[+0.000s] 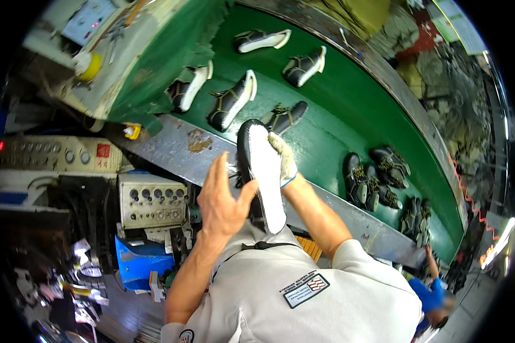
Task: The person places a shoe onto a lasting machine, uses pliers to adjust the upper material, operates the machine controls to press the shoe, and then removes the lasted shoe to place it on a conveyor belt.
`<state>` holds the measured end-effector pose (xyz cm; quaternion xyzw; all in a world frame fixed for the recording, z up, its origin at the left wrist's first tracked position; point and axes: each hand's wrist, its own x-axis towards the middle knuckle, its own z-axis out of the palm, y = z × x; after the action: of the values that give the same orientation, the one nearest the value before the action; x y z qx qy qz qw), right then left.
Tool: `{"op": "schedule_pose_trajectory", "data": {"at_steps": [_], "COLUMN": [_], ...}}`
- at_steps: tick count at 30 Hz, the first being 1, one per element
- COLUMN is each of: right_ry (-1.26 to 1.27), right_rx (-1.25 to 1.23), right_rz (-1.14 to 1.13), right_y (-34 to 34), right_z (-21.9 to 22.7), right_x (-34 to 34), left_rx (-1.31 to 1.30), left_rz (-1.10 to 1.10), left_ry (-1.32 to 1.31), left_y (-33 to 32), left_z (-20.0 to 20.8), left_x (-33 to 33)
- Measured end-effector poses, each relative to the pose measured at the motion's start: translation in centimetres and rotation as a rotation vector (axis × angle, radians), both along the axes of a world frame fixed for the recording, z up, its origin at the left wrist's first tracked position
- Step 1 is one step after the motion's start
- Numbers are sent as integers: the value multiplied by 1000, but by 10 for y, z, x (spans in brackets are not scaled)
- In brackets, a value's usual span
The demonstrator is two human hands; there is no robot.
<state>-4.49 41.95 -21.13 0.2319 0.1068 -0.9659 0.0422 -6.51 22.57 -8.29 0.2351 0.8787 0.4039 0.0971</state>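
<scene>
A black shoe (267, 183) with a white underside is held bottom up in front of my body, over the near metal edge of the green conveyor belt (320, 134). My right hand (284, 159), in a pale work glove, grips it from the right side; some of its fingers are hidden behind the shoe. On the other side my bare left hand (220, 197) is open, fingers stretched out and thumb against or just over the shoe's edge. Just beyond, a dark shoe (287, 118) with yellowish laces lies on the belt.
Several shoes with white soles, such as this one (233, 103), lie farther up the belt. More dark laced shoes (357, 180) stand to the right. Control boxes with knobs (153, 200) are at left. A person in blue (428, 297) reaches toward the belt at lower right.
</scene>
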Motion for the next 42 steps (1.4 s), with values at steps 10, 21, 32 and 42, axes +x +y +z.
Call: {"op": "schedule_pose_trajectory", "data": {"at_steps": [10,21,32,42], "right_ry": [-1207,-946,-974,-772], "right_rx": [1773,2403,1255,1832], "right_rz": [727,417,277,489], "right_y": [226,191,217,239], "right_z": [-120,-162,-215,-248], "right_x": [-4,4,-67,-66], "left_rx": [-442,-432,-387,-454], "left_rz": [145,154,171,15], "left_ry": [-257,-395,-503,-496], "left_y": [-73,-61,-68,-79], "left_z": [-83,-120,-128,-141], "left_x": [3,0,-32,-1]}}
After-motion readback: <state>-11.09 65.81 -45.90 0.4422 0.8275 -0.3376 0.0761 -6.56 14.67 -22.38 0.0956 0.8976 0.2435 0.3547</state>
